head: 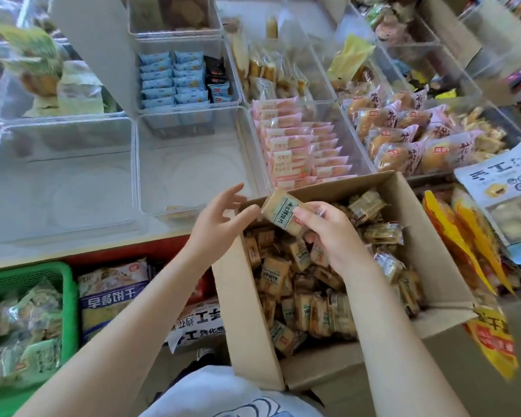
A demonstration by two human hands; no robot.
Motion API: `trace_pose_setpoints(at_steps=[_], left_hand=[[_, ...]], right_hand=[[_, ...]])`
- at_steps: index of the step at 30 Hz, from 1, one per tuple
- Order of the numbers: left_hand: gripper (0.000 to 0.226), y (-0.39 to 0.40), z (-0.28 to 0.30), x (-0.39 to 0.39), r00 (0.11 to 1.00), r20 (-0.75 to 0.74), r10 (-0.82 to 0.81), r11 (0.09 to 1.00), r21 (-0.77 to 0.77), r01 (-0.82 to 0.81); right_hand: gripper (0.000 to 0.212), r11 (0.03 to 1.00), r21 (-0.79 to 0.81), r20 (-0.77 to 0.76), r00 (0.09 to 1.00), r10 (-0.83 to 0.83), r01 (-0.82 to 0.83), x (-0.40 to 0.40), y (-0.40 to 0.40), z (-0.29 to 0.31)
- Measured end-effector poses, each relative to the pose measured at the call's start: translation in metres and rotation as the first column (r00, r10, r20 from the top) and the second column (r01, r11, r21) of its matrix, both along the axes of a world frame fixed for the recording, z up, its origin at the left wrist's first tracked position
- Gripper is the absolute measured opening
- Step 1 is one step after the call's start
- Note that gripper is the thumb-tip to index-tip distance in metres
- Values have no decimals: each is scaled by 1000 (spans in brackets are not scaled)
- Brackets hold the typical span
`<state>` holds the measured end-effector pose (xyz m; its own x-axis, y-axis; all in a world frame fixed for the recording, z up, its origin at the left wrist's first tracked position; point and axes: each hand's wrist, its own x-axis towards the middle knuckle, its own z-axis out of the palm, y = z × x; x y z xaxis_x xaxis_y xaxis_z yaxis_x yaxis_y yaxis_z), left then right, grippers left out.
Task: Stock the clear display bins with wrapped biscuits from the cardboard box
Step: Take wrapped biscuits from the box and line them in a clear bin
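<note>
Wrapped biscuit packet [282, 212]: held above cardboard box [403, 188], pinched by right hand [331, 233]; left hand [220, 218] fingers spread, just touching. Likely light, crinkly, crushable; grip by edges. Empty clear bin [193, 164] adjacent.

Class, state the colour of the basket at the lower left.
Green: the basket shows best in the head view, the only one.
</note>
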<state>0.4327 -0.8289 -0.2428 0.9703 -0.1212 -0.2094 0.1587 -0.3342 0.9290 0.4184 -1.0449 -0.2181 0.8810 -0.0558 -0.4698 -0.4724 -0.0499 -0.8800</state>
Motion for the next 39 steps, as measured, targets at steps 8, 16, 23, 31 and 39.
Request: trace_pose_setpoints(at_steps=[8, 16, 23, 31, 39], left_hand=[[33, 79, -8, 31, 976, 5, 216, 971, -107, -214], [68, 179, -117, 34, 980, -36, 196, 723, 681, -119], [69, 183, -132, 31, 987, 18, 162, 724, 677, -131], [69, 183, -129, 29, 987, 24, 161, 730, 670, -135], [67, 152, -87, 31, 967, 82, 243, 850, 462, -252]], right_hand=[[37, 835, -299, -17, 878, 479, -461, 68, 79, 2], [34, 556, -720, -77, 845, 530, -415, 160, 200, -79], [32, 265, -708, -388, 675, 628, -654, 172, 256, -132], [47, 81, -548, -595, 456, 662, -833, 172, 259, -123], [32, 758, -605, 227, 860, 457, -243, 102, 182, -38]])
